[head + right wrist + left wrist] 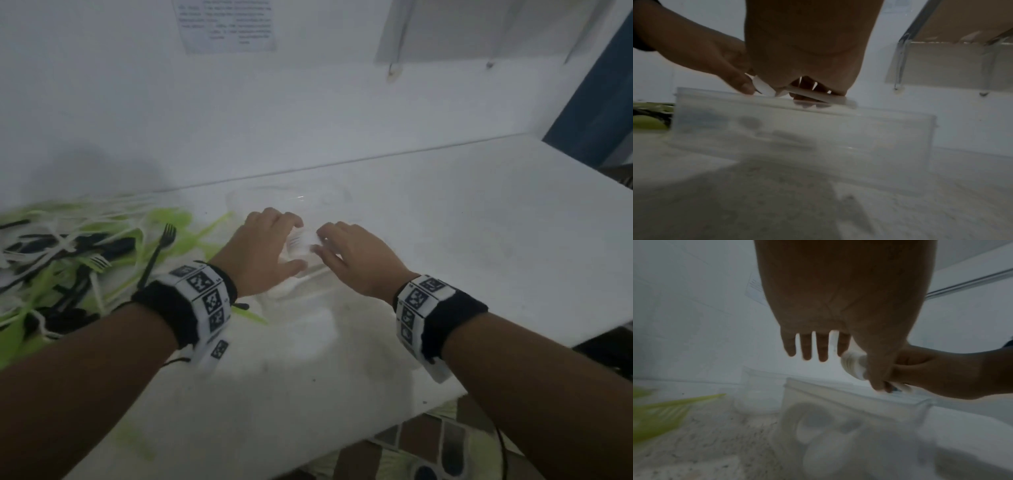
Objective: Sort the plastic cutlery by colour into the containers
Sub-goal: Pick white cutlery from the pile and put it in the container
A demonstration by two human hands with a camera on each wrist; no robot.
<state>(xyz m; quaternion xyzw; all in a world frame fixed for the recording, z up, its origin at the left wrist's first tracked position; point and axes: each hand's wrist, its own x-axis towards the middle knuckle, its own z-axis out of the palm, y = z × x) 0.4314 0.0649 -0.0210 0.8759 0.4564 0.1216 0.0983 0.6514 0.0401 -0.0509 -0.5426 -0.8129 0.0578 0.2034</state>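
Note:
Both hands meet over a clear rectangular container [310, 286] at the table's centre. My right hand [320, 240] curls its fingers round a piece of white cutlery [303, 240], gripping the handle [818, 95] just above the container's rim [777, 100]. My left hand [296, 243] keeps its fingers straight, and its thumb touches the other end of the white cutlery [854, 365]. A mixed pile of green, black and white cutlery [68, 253] lies to the left. The container's contents are blurred.
A second clear container [284, 193] stands just behind the hands, near the wall. A black fork [161, 250] sticks out of the pile toward my left wrist. The table's front edge [445, 401] runs close on the right.

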